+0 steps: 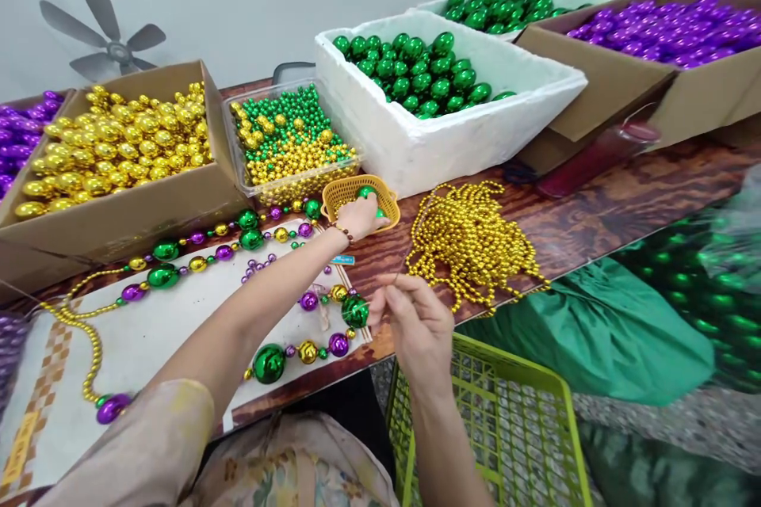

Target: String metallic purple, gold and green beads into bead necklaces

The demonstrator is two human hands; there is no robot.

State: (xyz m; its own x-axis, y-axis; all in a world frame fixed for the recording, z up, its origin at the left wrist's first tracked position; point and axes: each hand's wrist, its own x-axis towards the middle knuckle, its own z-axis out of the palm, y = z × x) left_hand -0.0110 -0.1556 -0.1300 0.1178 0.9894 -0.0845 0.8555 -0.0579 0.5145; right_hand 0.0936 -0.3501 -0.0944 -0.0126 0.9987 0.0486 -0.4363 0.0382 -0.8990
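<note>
My left hand (pixel 358 217) reaches down into a small yellow basket (pixel 331 192). Its thumb and fingers close around a green bead (pixel 380 213); another shiny green bead (pixel 366 192) lies behind the fingers. Beyond the table's front edge, my right hand (pixel 419 329) pinches a thin thread (pixel 407 257), which is hard to make out. Next to its fingertips is a large green bead (pixel 355 310) on the strung necklace. Purple, gold and green beads (pixel 307 351) curve along the white mat (pixel 196 325), joined to thin gold bead strands (pixel 93 348) at the left.
A pile of gold bead strands (pixel 476 234) lies right of the basket. Behind stand a box of gold beads (pixel 223 150), a clear tub (pixel 279 188), a foam box of green beads (pixel 404 146) and a box of purple beads (pixel 707 87). A lime crate (pixel 505 364) stands below.
</note>
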